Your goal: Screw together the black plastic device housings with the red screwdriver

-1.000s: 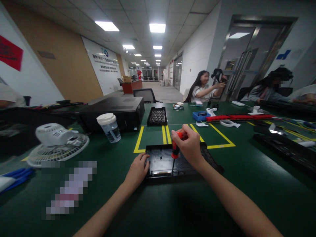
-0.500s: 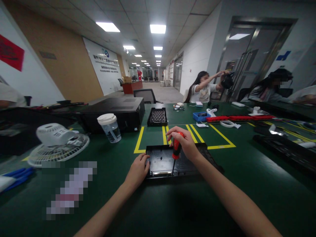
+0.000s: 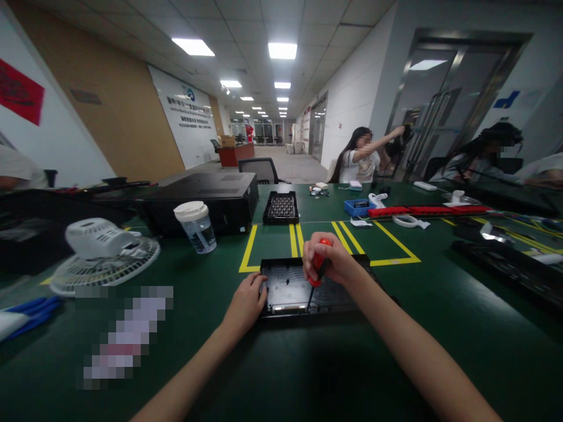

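Black, plastic-looking, the shallow panel [image 3: 285, 287] lies flat before us on the green table [image 3: 281, 375]. Our left hand [image 3: 245, 300] lays its fingers over the left wall; whether they pinch it, we cannot tell. Our right hand [image 3: 332, 261] wraps the red-and-black screwdriver [image 3: 315, 281], its tip down by the panel's near edge. Since half a second ago those fingers have curled tighter and the tool leans more; we judge it a fresh grip for turning. Far off, the wall sign [image 3: 182, 108] bears a blue logo and lettering too blurred to read.
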Action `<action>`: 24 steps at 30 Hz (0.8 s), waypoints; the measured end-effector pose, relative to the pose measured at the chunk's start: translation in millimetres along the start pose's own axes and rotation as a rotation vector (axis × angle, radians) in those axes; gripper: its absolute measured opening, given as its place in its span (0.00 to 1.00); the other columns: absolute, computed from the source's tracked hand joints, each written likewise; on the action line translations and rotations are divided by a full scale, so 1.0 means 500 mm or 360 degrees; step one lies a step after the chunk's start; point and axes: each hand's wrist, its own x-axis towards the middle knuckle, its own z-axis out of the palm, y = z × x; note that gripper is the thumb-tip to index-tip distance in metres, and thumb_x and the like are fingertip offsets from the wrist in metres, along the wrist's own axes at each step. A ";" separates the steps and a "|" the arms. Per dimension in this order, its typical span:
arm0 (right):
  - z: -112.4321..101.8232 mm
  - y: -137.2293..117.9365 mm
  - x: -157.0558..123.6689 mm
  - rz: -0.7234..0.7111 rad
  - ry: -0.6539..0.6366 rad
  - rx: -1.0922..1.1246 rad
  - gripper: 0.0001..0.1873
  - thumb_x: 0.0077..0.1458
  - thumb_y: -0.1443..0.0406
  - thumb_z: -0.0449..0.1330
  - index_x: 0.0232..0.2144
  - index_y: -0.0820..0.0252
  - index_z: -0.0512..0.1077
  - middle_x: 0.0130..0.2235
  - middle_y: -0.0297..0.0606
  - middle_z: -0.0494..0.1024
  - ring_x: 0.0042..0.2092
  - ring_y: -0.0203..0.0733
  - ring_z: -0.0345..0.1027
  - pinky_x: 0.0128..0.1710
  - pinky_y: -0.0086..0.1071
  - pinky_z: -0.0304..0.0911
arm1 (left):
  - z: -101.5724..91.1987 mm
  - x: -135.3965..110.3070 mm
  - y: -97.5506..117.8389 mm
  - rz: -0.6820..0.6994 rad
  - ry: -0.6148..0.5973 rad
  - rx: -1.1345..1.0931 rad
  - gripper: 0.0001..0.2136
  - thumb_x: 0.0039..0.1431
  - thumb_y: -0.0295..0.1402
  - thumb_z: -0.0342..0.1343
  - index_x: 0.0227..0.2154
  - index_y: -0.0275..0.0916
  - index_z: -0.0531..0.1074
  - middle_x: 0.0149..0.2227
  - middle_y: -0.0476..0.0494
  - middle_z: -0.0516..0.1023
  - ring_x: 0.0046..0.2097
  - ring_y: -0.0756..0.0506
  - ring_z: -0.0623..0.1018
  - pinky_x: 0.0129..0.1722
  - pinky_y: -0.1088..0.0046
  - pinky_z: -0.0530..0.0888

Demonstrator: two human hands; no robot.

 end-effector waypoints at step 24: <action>-0.003 -0.020 -0.001 0.0080 -0.0062 -0.0015 0.16 0.52 0.61 0.44 0.21 0.63 0.65 0.20 0.33 0.65 0.19 0.34 0.59 0.21 0.30 0.56 | -0.001 0.000 0.003 -0.0025 -0.0028 0.0007 0.12 0.57 0.30 0.44 0.41 0.37 0.69 0.47 0.39 0.68 0.48 0.43 0.70 0.50 0.63 0.66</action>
